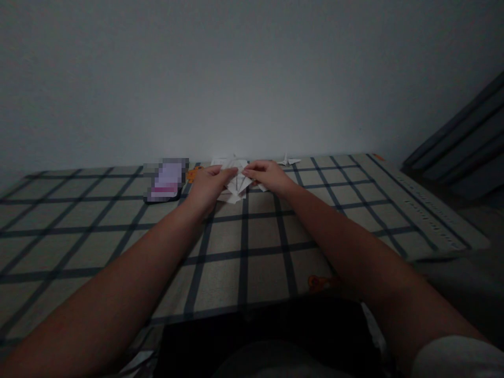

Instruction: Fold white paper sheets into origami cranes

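Both arms reach out over a checked tablecloth toward white folded paper (237, 184) near the back of the table. My left hand (210, 181) grips the paper's left side, thumb on top. From the right, my right hand (268, 174) pinches the paper's other side between thumb and fingers. The sheet has several creases and pointed flaps, one pointing toward me. Under and behind it lie more white paper pieces (224, 198), partly covered by my hands. A small folded paper crane (289, 161) rests just behind my right hand.
A phone (167, 181) with a lit, blurred screen lies left of my left hand. The checked tablecloth (260, 236) has orange printed figures and lettering along its right edge. Close behind the table rises a plain wall (252, 79). Dark folded fabric (468, 131) hangs at the far right.
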A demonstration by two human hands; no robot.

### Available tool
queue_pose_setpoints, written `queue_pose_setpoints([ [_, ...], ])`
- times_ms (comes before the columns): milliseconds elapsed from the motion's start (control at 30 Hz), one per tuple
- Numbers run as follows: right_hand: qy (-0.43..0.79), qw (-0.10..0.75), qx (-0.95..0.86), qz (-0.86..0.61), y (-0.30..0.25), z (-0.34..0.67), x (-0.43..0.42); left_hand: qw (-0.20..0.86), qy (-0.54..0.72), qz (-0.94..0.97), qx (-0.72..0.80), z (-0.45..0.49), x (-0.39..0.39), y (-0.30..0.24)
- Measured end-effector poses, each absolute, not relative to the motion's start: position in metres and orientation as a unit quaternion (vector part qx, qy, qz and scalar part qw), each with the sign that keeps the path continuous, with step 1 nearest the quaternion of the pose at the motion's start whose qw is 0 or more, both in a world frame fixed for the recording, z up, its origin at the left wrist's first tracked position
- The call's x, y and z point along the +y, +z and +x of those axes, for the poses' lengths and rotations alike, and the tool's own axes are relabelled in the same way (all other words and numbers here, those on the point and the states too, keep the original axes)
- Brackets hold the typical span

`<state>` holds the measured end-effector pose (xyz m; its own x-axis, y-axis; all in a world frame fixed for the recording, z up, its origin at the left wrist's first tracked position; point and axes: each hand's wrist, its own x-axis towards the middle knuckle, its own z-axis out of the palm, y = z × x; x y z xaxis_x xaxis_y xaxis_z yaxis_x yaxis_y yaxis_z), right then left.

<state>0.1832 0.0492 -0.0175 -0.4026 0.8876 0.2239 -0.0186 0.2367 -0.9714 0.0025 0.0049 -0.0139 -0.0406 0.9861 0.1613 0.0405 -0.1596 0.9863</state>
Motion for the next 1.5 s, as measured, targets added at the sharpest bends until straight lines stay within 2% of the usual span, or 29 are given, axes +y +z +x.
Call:
queue_pose_setpoints([
  [333, 0.536, 0.493, -0.607, -0.318, -0.015, 0.183, 0.050, 0.571, 0.574, 0.444, 0.382, 0.008, 0.007, -0.001],
  [567, 0.546, 0.495, -0.609, -0.294, -0.015, 0.183, 0.047, 0.539, 0.562, 0.492, 0.389, 0.004, 0.007, -0.007],
  [1000, 0.438, 0.473, -0.687, -0.335, -0.010, 0.182, 0.041, 0.492, 0.539, 0.527, 0.435, 0.001, 0.008, -0.011],
  [1500, 0.453, 0.453, -0.694, -0.328, -0.012, 0.185, 0.042, 0.475, 0.543, 0.493, 0.486, 0.000, 0.010, -0.010],
])
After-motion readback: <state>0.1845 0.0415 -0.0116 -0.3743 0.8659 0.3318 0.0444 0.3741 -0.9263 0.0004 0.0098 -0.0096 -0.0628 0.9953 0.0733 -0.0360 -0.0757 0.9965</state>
